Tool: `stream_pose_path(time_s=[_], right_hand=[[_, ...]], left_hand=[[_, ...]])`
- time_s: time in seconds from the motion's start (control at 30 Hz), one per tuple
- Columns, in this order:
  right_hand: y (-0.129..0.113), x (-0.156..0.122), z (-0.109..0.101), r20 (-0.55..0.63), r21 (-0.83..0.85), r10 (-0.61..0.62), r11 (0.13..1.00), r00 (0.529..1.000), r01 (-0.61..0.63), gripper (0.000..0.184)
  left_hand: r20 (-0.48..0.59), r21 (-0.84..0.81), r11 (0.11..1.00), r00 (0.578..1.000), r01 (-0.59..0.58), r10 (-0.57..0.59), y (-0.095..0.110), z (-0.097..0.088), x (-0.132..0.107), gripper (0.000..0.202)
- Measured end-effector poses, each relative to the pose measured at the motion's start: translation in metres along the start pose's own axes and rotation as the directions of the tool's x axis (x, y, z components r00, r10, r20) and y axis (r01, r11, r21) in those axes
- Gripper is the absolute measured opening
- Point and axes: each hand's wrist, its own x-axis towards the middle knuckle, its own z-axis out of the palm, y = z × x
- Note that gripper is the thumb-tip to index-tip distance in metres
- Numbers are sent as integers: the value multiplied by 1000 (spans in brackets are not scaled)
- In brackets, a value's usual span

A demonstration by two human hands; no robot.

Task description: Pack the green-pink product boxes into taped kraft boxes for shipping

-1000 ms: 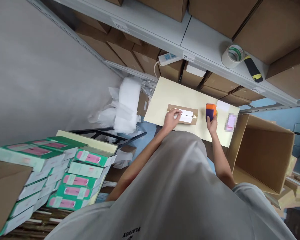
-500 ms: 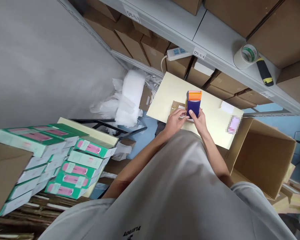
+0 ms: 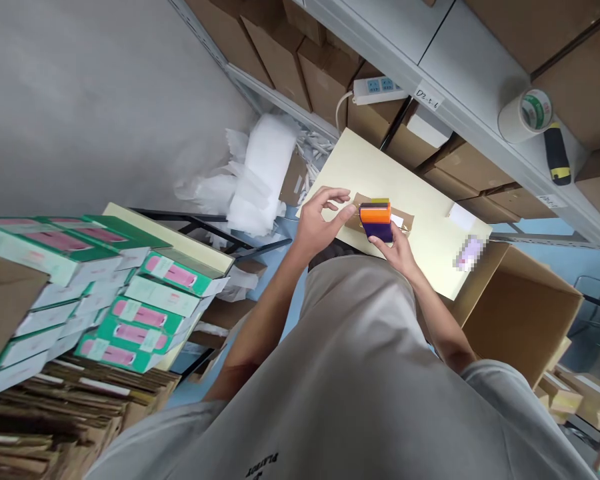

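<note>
My right hand [image 3: 396,252] grips an orange and purple device [image 3: 376,220] and holds it over a flat brown parcel [image 3: 405,219] with a white label. The parcel lies on a pale yellow tabletop [image 3: 430,247]. My left hand [image 3: 320,217] hovers just left of the device with its fingers spread and curled, holding nothing. The device hides most of the parcel.
A big open cardboard box [image 3: 525,313] stands right of the table. Green and pink boxes [image 3: 145,313] are stacked at the left. White packing foam [image 3: 260,173] lies by the wall. The shelf above carries cartons, a power strip [image 3: 380,88], a tape roll [image 3: 527,113] and a knife [image 3: 557,155].
My right hand lifted the device from the table's right side and brought it over the parcel. My left hand left the parcel, touched the device, then opened beside it.
</note>
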Motion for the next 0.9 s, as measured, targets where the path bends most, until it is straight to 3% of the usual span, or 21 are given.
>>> stream_pose_path(time_s=[0.1,0.2,0.33,0.47,0.7,0.9], right_hand=[[-5,-5,-10,34,-108,-46,993,998,50,78],[-13,-5,-20,81,-201,-57,977,995,72,75],[-23,-5,-32,140,-275,-108,951,984,143,71],[-25,-6,-40,193,-304,-148,931,970,203,67],[-23,-7,-49,253,-332,-158,913,954,239,61],[-28,-4,-60,305,-335,-8,935,952,115,70]], left_hand=[[102,-6,999,994,-34,34,14,-10,11,41],[191,-63,998,981,28,-16,24,-12,16,37],[246,-126,984,965,124,-91,27,-8,20,31],[321,-120,985,944,121,-77,26,-6,23,26],[352,-102,978,927,180,-133,26,-3,27,33],[304,-70,975,935,211,-180,17,6,19,38]])
